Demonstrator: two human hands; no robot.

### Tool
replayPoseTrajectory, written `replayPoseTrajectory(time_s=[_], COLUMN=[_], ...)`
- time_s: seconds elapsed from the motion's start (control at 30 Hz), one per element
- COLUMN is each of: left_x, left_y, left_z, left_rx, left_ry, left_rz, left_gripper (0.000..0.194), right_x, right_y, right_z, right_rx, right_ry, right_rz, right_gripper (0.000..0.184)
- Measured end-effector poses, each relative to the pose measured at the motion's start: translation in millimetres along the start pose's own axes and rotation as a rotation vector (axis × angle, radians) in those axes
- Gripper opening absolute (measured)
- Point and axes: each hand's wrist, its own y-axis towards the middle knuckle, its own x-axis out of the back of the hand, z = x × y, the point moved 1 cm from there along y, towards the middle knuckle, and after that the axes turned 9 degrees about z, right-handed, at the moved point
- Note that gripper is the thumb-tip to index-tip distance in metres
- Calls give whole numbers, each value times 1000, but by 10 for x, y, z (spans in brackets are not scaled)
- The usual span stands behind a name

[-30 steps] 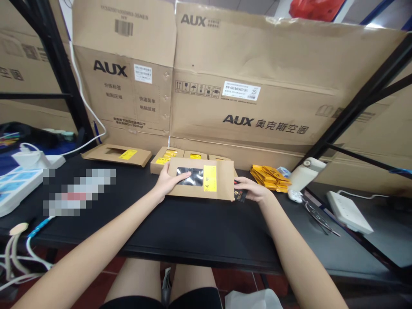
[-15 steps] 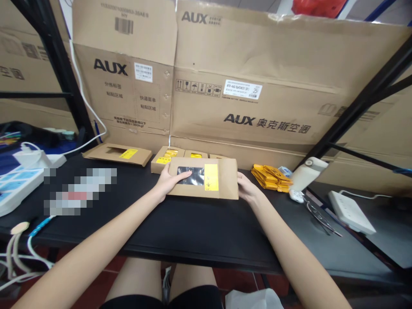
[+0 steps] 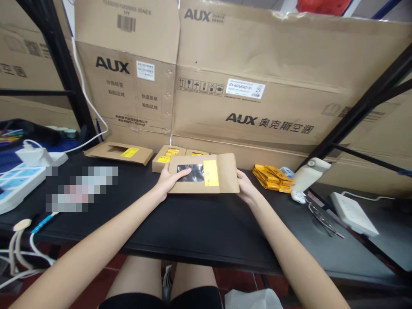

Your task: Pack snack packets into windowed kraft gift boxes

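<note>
A brown cardboard box (image 3: 196, 187) with a dark window and a yellow label is held up over the black table. My left hand (image 3: 168, 180) grips its left end, thumb across the window, other fingers hidden behind. At the right end my right hand (image 3: 245, 184) holds the edge by the end flap (image 3: 228, 174); most of its fingertips are out of sight behind the cardboard. Through the window, shiny black packaging (image 3: 190, 173) shows. Behind the held box stand more small boxes (image 3: 160, 165) with yellow contents, partly covered by it.
A flat cardboard box (image 3: 141, 156) lies at the back left. Orange packets (image 3: 272, 178), a cream bottle (image 3: 310, 174) and glasses (image 3: 325, 221) lie to the right. White power strips (image 3: 24, 180) and cables are at the left. Large cardboard panels (image 3: 273, 56) wall the back.
The end flap at the box's right side now angles outward more from the box front. Both hands keep their hold; the view has shifted slightly.
</note>
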Motion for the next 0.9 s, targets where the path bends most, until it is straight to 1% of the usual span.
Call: replayPoseTrajectory(time_s=[0.1, 0.27, 0.33, 0.47, 0.57, 0.67, 0.77, 0.9], left_x=[8, 31, 44, 62, 54, 36, 22, 18], left_y=[14, 42, 52, 63, 59, 46, 28, 14], left_z=[13, 54, 74, 97, 84, 52, 22, 8], left_rx=[-5, -1, -9, -34, -20, 12, 40, 56], left_ry=[6, 47, 60, 88, 81, 61, 48, 38], left_rz=[-6, -11, -6, -23, -26, -13, 6, 21], left_gripper=[68, 71, 72, 76, 76, 74, 72, 71], right_x=[-6, -6, -13, -49, -91, -121, -129, -146], right_y=[-4, -4, 0, -5, -15, -13, -1, 5], right_z=[2, -1, -10, -35, -45, -59, -85, -121], right_rx=[3, 82, 74, 23, 87, 168, 207, 261], right_ry=[-48, -247, -288, -285, -280, -299, -321, -305], right_rz=[26, 37, 40, -11, -45, -64, -94, -55], right_gripper=[44, 41, 41, 47, 52, 50, 48, 39])
